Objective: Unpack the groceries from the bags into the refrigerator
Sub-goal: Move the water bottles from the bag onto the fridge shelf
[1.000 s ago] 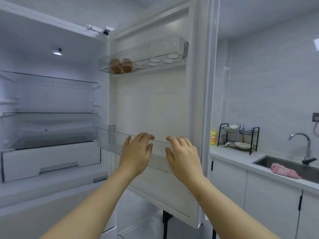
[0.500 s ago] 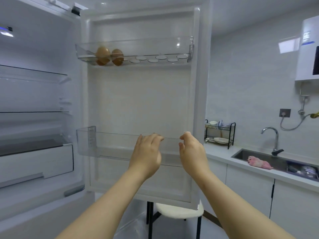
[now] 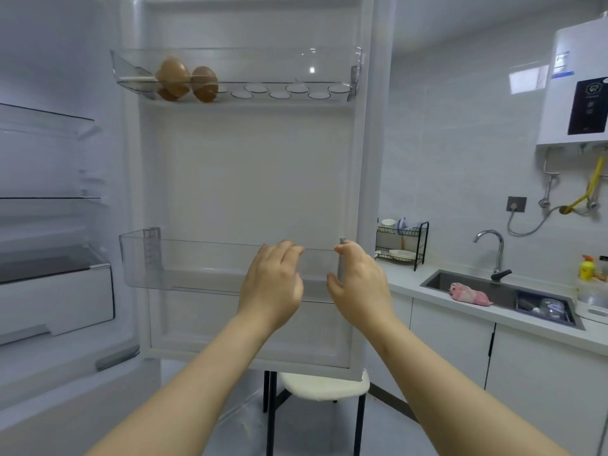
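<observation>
Facing a tall white open refrigerator on the left, its white-lined door swung out in the middle. Beneath the door, a white-seated black-legged stool. Low on the door, a clear plastic bin; high up, a clear plastic egg tray. Hooking the left hand over the bin's near rim, fingers pressed together. Curling the right hand round the rim's right end, thumb spread apart from the fingers. At the tray's left end, two brown eggs side by side.

No text can be read: the blue-and-white label and black panel on the white wall-mounted heater are blurred.
</observation>
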`<state>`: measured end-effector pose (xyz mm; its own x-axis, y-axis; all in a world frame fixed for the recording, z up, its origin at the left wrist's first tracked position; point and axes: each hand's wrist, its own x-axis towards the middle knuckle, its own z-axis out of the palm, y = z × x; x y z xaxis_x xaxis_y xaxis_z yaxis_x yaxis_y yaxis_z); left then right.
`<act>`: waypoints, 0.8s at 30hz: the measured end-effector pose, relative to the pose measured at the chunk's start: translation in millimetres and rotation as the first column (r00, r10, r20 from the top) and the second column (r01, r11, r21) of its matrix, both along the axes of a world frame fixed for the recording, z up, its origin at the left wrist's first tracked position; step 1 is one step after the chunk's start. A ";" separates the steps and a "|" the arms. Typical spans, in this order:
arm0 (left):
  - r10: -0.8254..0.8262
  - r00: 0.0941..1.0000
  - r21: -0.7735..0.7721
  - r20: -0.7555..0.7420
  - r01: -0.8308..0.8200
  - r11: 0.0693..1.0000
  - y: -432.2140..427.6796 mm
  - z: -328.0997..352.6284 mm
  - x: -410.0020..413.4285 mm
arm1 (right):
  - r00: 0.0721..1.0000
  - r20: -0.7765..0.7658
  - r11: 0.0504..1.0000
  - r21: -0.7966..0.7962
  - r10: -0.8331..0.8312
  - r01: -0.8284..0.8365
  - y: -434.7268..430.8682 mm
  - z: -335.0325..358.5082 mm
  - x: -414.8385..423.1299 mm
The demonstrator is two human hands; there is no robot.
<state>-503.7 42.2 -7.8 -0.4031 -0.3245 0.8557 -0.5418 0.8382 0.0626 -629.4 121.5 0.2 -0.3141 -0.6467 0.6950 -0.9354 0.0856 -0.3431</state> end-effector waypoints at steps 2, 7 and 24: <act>-0.005 1.000 -0.015 0.011 0.006 1.000 3.0 0.5 2.5 | 0.999 -0.051 1.000 0.014 -0.010 0.011 6.2 -2.1 0.5; -0.035 0.999 -0.051 0.009 0.035 0.998 23.9 -7.0 3.2 | 0.995 -0.085 0.997 0.055 -0.044 0.049 34.6 -16.0 -5.5; -0.558 0.798 0.134 0.227 0.541 0.830 188.5 -115.4 -114.5 | 0.766 0.008 0.725 0.329 -0.643 0.605 260.9 -131.0 -39.5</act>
